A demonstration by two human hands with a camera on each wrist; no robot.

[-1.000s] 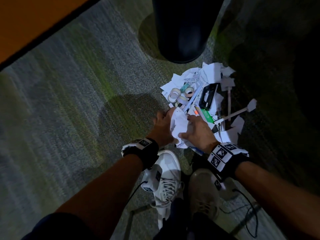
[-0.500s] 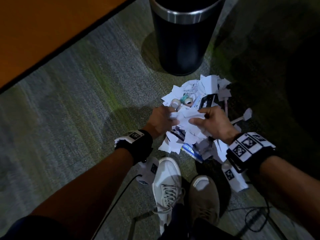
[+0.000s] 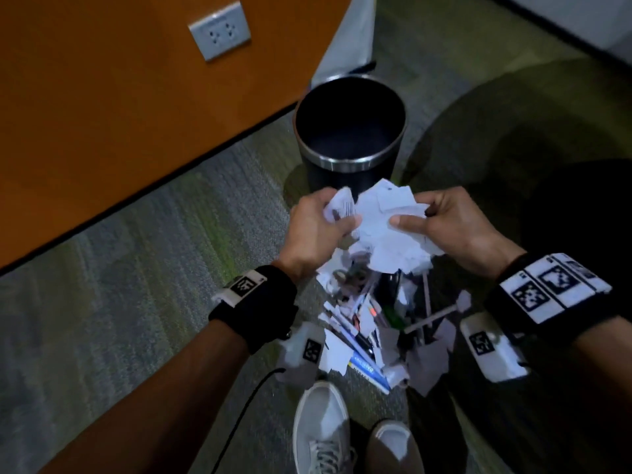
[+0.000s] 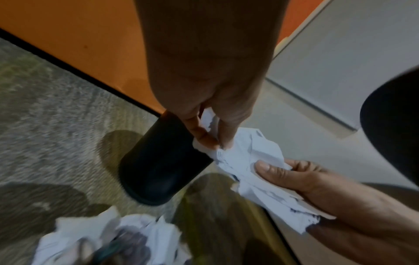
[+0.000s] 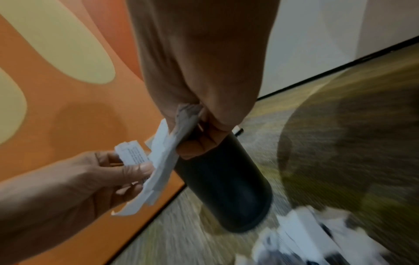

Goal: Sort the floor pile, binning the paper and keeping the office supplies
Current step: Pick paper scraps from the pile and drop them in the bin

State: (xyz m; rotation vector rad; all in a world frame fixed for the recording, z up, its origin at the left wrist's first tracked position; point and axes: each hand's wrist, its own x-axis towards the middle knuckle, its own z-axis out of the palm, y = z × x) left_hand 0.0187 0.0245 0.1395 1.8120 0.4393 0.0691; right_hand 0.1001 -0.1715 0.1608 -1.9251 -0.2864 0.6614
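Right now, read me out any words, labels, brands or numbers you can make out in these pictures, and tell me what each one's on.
No text is sharp enough to quote.
Paper scraps held by the left hand and right hand: printed lines, too small and blurred.
Blue booklet in the floor pile: white lettering, blurred.
Wristbands: black-and-white square code markers, no words.
Bin, wall socket: no text visible.

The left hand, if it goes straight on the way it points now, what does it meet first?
Probably the black bin. The left hand, holding the crumpled paper together with the right hand, points toward its near rim; depth is unclear.
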